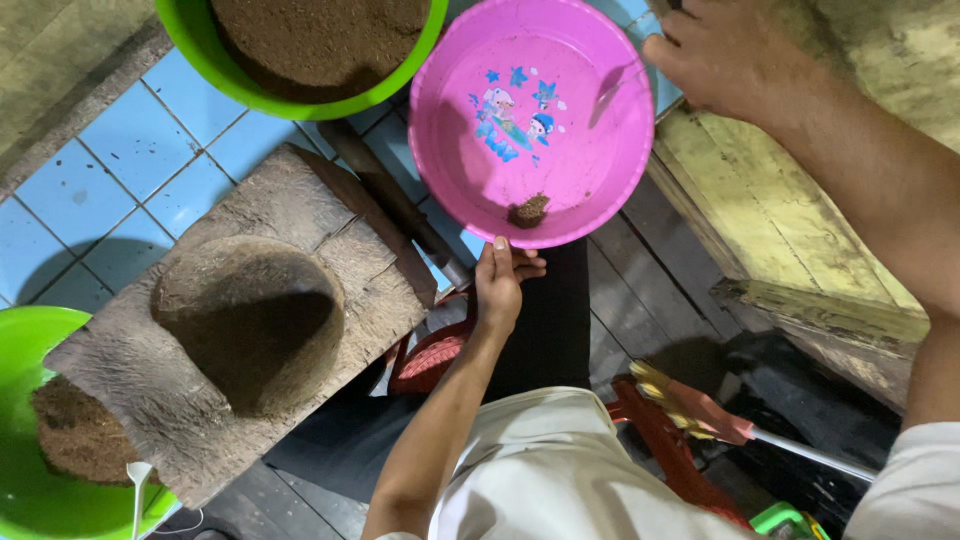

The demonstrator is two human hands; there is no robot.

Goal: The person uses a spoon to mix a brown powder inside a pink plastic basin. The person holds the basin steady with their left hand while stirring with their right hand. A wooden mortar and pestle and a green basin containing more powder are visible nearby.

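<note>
A pink plastic basin [560, 150] with a cartoon print is held above the floor; a small brown lump [528, 210] lies near its closer rim. My left hand [497, 290] grips that closer rim, thumb on top. My right hand [725, 55] reaches to the basin's far right rim, its fingers curled over the edge. Left of the basin lies a weathered wooden block [380, 300] with a round hollow [255, 325] in it.
A green basin [200, 55] of brown powder stands at the top. Another green basin [30, 350], with a brown mass and a white spoon [138, 480], sits at bottom left. A wooden stick [400, 205], a red stool [430, 358] and a brush [700, 410] lie near my legs. A yellow wooden ledge [770, 220] runs along the right.
</note>
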